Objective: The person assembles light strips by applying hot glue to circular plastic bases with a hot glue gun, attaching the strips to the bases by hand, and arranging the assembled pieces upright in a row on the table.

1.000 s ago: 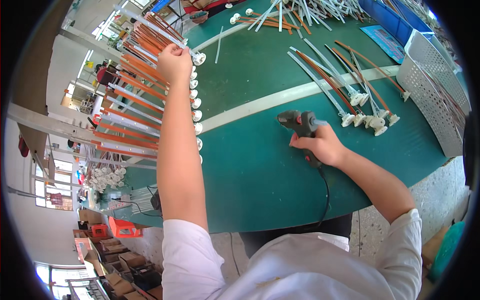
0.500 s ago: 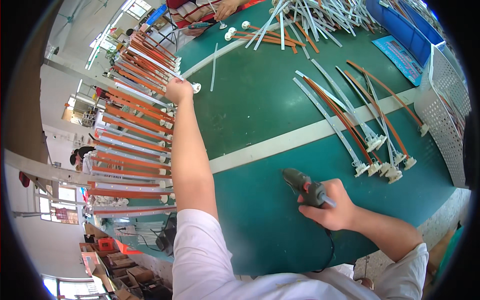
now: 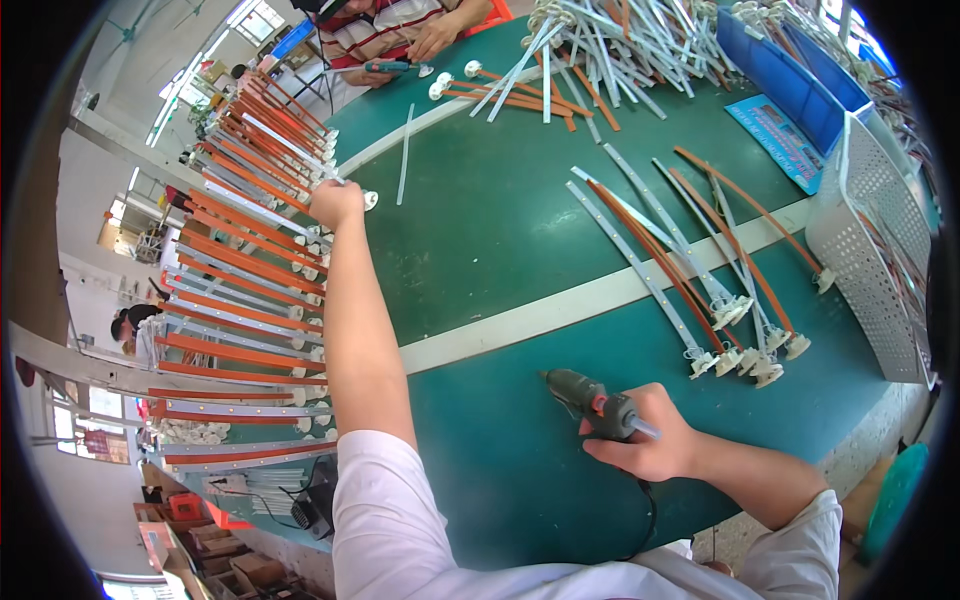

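Observation:
Stretched out to the far left, my left hand (image 3: pixel 337 203) is closed at the row of light strips (image 3: pixel 235 343). Its fingers appear to pinch a strip, though they cover most of the grip. A round white end piece (image 3: pixel 371 200) shows just right of that hand. My right hand (image 3: pixel 655 440) is wrapped around a dark glue gun (image 3: pixel 577 392) above the near part of the green table, nozzle pointing left. A translucent glue stick (image 3: pixel 645 429) protrudes from its back. The row's orange and white strips have white end pieces along the table's left edge.
Several loose strips (image 3: pixel 640 265) with white ends lie at the right. Beyond are a strip pile (image 3: pixel 610 45), blue bin (image 3: pixel 790 65), blue printed card (image 3: pixel 775 140) and white perforated basket (image 3: pixel 862 200). A single strip (image 3: pixel 405 155) lies nearer the left. A co-worker (image 3: pixel 385 30) holds another glue gun opposite.
The view has shifted slightly, so the table's things appear farther left and more of the co-worker shows. My left hand stays at the row, and my right hand still holds the glue gun.

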`<state>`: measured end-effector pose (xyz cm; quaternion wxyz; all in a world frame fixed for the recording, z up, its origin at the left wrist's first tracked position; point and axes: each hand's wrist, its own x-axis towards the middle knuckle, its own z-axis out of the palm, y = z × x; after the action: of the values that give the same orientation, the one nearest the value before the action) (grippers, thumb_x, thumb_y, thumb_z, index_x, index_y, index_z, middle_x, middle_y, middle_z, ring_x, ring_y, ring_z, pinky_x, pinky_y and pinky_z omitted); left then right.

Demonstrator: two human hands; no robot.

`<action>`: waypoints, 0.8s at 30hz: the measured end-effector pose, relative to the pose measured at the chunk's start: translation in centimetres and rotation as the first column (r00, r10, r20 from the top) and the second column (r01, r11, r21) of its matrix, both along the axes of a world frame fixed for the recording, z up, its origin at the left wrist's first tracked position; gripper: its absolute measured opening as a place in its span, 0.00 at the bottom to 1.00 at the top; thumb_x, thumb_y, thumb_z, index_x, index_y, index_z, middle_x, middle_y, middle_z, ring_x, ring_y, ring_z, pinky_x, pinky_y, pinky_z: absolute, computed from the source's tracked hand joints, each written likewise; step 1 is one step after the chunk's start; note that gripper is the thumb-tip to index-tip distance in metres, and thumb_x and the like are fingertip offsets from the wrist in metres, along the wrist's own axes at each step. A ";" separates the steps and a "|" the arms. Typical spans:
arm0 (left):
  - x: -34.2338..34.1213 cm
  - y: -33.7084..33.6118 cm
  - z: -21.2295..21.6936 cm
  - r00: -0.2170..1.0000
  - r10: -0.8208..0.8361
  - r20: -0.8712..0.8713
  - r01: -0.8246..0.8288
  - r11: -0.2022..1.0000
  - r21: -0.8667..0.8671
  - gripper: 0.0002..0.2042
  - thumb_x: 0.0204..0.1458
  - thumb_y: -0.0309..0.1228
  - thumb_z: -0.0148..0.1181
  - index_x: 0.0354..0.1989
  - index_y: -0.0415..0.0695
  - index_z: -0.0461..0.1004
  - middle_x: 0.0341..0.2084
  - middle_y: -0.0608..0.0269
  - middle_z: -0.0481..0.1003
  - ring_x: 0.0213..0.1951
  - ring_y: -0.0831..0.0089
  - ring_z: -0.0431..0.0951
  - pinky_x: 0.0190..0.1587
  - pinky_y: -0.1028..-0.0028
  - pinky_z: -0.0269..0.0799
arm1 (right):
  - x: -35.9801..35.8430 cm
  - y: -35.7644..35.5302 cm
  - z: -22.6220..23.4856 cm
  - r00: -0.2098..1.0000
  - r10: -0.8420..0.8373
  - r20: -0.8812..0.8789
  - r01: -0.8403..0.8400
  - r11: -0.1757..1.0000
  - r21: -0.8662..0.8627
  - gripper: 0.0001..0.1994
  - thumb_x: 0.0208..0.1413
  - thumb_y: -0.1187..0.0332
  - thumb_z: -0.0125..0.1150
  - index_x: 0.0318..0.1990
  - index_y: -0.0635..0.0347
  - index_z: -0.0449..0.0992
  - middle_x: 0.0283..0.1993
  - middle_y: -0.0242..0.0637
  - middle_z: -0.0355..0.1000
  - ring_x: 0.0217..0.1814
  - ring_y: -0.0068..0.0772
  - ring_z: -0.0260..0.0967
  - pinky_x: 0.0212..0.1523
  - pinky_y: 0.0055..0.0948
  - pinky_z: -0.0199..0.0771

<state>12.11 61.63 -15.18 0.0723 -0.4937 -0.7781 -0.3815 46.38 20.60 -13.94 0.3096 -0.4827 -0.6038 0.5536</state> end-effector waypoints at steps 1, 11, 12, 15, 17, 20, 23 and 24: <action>-0.4 -0.1 0.1 1.000 -0.013 0.015 0.012 1.000 0.021 0.11 0.44 0.32 0.67 0.36 0.43 0.84 0.35 0.48 0.83 0.41 0.51 0.83 0.47 0.59 0.78 | -0.1 -0.1 0.2 1.000 0.006 0.004 -0.006 1.000 -0.016 0.09 0.46 0.67 0.69 0.31 0.64 0.80 0.24 0.46 0.76 0.26 0.43 0.77 0.29 0.35 0.75; 5.0 -10.2 5.0 0.893 -0.267 0.363 0.063 0.872 0.486 0.17 0.47 0.34 0.70 0.38 0.37 0.72 0.29 0.60 0.75 0.30 0.66 0.75 0.37 0.65 0.73 | -0.6 -0.9 -1.0 1.000 0.020 0.008 -0.021 0.999 0.027 0.09 0.55 0.65 0.63 0.37 0.61 0.77 0.21 0.35 0.75 0.20 0.28 0.75 0.25 0.29 0.75; 6.6 -13.2 7.1 0.644 -0.559 0.522 0.155 0.764 0.627 0.09 0.55 0.28 0.64 0.38 0.39 0.72 0.29 0.63 0.74 0.30 0.74 0.73 0.36 0.72 0.71 | -0.8 -1.0 -0.8 1.000 0.016 -0.025 -0.015 1.000 0.024 0.09 0.54 0.65 0.63 0.38 0.61 0.77 0.22 0.35 0.75 0.20 0.28 0.75 0.25 0.29 0.76; 15.7 -28.1 14.0 -0.314 -0.865 0.392 0.244 0.326 0.913 0.04 0.64 0.26 0.54 0.38 0.38 0.71 0.30 0.61 0.71 0.35 0.74 0.70 0.40 0.74 0.68 | 0.0 -0.9 -1.9 0.997 -0.019 -0.072 0.019 1.000 -0.002 0.10 0.54 0.66 0.64 0.40 0.63 0.76 0.26 0.35 0.76 0.23 0.29 0.77 0.26 0.28 0.78; 20.4 -37.2 16.7 -0.676 -0.694 0.247 0.369 -0.030 0.929 0.09 0.68 0.33 0.48 0.37 0.42 0.65 0.30 0.66 0.61 0.35 0.71 0.60 0.41 0.70 0.63 | 0.8 -0.8 -2.3 0.996 -0.064 -0.058 0.062 0.998 -0.031 0.12 0.53 0.66 0.65 0.43 0.63 0.76 0.29 0.36 0.76 0.25 0.28 0.77 0.25 0.28 0.78; 21.0 -47.5 21.3 -0.927 -0.337 0.164 0.271 -0.304 0.913 0.12 0.68 0.36 0.47 0.30 0.46 0.63 0.31 0.62 0.66 0.34 0.67 0.65 0.37 0.68 0.62 | -1.5 -0.4 -2.4 0.999 -0.008 -0.040 0.017 0.975 0.221 0.14 0.51 0.62 0.67 0.34 0.68 0.79 0.25 0.42 0.78 0.24 0.31 0.79 0.28 0.32 0.79; 22.9 -50.3 22.0 -0.992 -0.079 0.102 0.123 -0.347 0.930 0.17 0.66 0.41 0.51 0.33 0.39 0.72 0.32 0.52 0.75 0.36 0.60 0.75 0.38 0.68 0.73 | -0.5 -0.1 -3.0 0.998 -0.035 -0.047 0.042 0.986 0.164 0.14 0.51 0.63 0.66 0.33 0.68 0.80 0.25 0.42 0.78 0.24 0.32 0.79 0.28 0.31 0.79; 23.4 -51.1 22.3 -0.997 -0.019 0.080 0.082 -0.310 0.947 0.24 0.66 0.45 0.52 0.38 0.31 0.79 0.33 0.43 0.78 0.38 0.56 0.79 0.39 0.68 0.80 | 0.0 -0.2 -3.3 0.997 -0.048 -0.062 0.056 0.990 0.128 0.13 0.51 0.63 0.66 0.33 0.68 0.80 0.26 0.42 0.79 0.24 0.32 0.79 0.28 0.31 0.79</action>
<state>35.55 10.53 7.16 -0.7762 -0.4228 0.3223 -0.3389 46.41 20.43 -17.23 0.3722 -0.4606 -0.6163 0.5191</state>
